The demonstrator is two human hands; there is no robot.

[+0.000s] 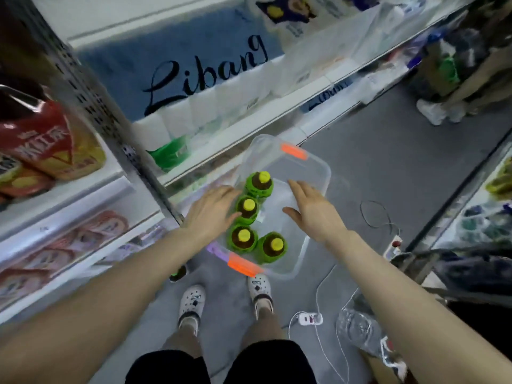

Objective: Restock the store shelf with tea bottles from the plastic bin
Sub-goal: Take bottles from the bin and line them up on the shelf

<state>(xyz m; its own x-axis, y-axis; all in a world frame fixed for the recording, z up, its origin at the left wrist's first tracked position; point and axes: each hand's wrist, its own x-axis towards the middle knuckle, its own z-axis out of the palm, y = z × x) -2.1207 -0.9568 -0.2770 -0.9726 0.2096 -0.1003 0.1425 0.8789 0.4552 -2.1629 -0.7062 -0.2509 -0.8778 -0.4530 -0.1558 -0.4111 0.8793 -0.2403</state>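
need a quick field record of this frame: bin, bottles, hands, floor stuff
bin: clear plastic bin on the floor by the shelf, orange handles at both ends
bottles: four tea bottles upright in the bin's left side, green labels, yellow caps
left hand: left hand open, over the bin's left edge beside the bottles, holding nothing
right hand: right hand open, above the bin's bare right half, holding nothing
floor: power strip with white cable, clear bottle lying near the right arm

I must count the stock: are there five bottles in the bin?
No, the bin holds four bottles, all upright with yellow caps.
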